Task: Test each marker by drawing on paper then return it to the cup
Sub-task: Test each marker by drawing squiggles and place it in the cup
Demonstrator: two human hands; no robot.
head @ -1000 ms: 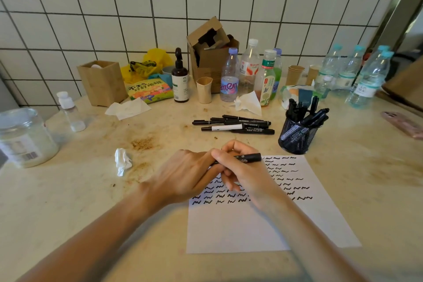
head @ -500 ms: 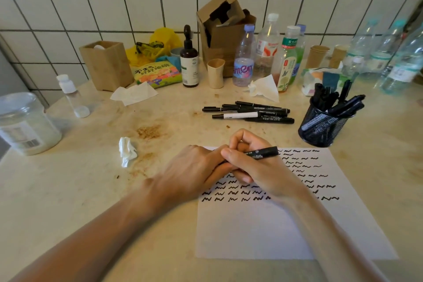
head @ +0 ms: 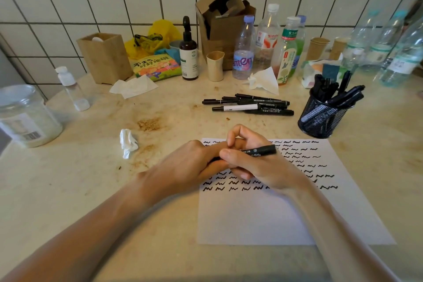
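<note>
- Marker first: we are holding a slim black plastic marker (head: 257, 151) over the upper part of the white sheet of paper (head: 263, 217), which is lying flat on the stained beige tabletop (head: 91, 190).
- We are gripping the marker's barrel in our right hand (head: 254, 162), thumb on the near side and curled fingers over the top.
- We are closing our left hand (head: 187, 165) round the marker's left end, where the two hands are meeting; whether that end is a cap or a bare tip we cannot tell, since the fingers are hiding it.
- The marker's long axis is running roughly left to right across the head view, almost level, with its free end pointing right and a little away from us.
- That free end is pointing loosely toward the black wire-mesh cup (head: 322, 119), which is standing up and to the right of the hands, just beyond the paper's far right corner and already holding a bunch of dark markers.
- Our right hand is the nearer one to the cup, so we are judging that the return would fall to it, with the marker tipped upright first.
- A loose row of black markers (head: 249, 105) is lying on the table beyond the paper, left of the cup, their long axes also running left to right.
</note>
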